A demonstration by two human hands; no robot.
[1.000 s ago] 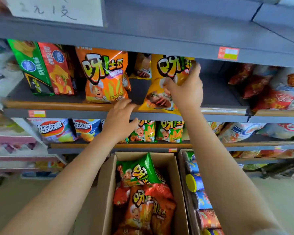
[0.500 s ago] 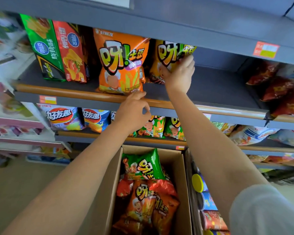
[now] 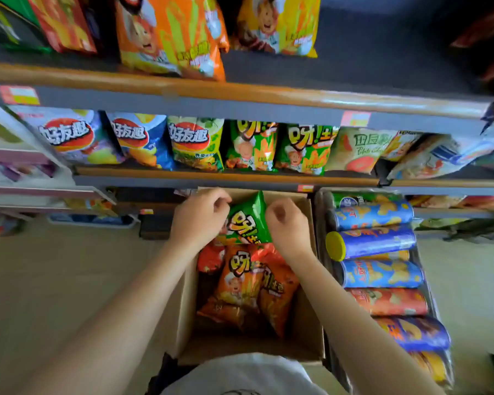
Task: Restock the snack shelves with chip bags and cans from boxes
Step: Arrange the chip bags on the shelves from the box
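Both hands sit over the far end of the box (image 3: 303, 332). The left hand (image 3: 197, 218) and right hand (image 3: 288, 226), fingers curled, flank the green bag (image 3: 250, 223); actual grip cannot be confirmed. Orange bags (image 3: 248, 286) lie nearer in the box. Cans (image 3: 380, 272) lie stacked right of the box. Stocked shelves (image 3: 240, 94) stand beyond the box.

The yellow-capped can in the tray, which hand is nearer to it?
Right. The right hand is over the cardboard box, beside the yellow-capped can; the left hand is farther off.
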